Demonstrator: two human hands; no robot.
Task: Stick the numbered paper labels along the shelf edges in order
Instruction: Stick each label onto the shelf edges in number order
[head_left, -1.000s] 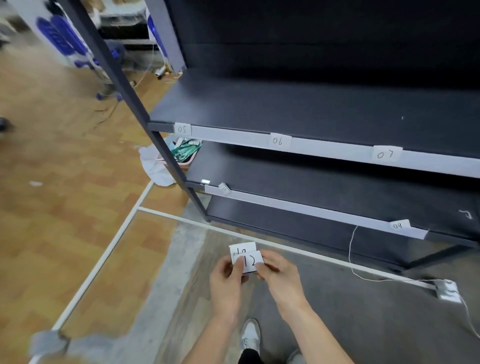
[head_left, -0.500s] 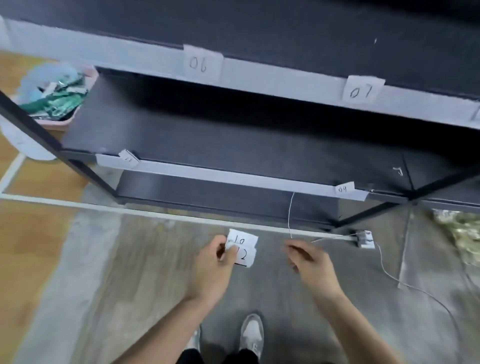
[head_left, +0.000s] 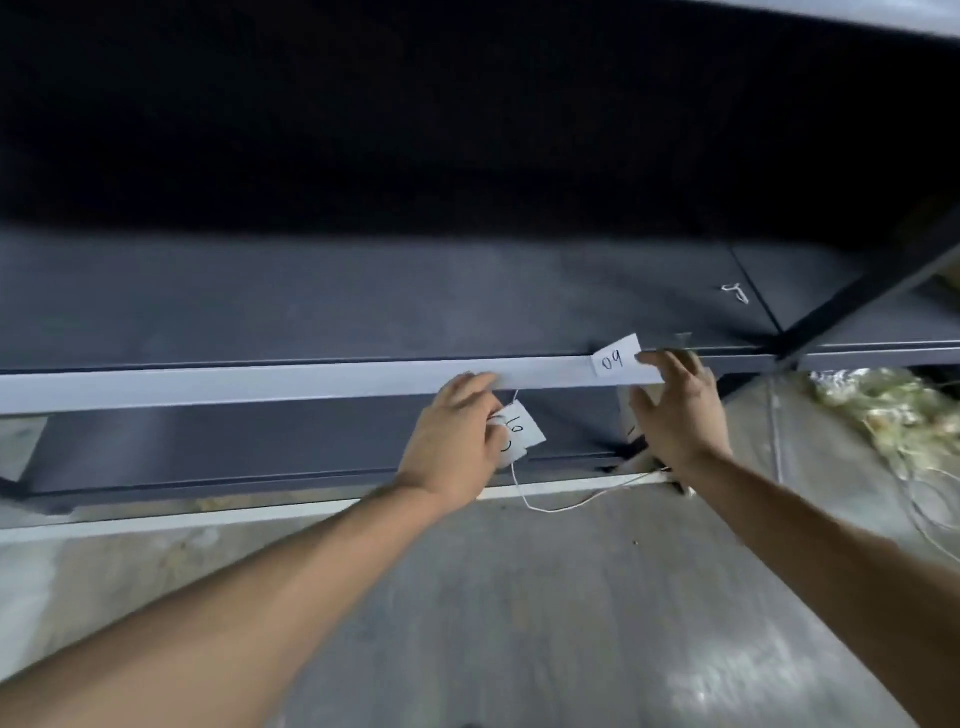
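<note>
Fingers of left hand (head_left: 451, 441) pinch loose labels (head_left: 522, 427) below the shelf edge (head_left: 260, 387); right hand (head_left: 675, 415), fingers spread, touches label 09 (head_left: 613, 360).

A white paper label (head_left: 615, 360) marked "09" is stuck on the pale grey shelf edge (head_left: 260, 384) near its right end, slightly tilted, its top corner poking above the strip. The spread right hand (head_left: 675, 410) touches the label's right side with its index fingertip. A small stack of loose labels (head_left: 519, 428), the top one reading "10", is pinched in the left hand (head_left: 457, 441) just below the same edge, turned so the numerals lie sideways, with a second slip peeking out beneath it.
</note>
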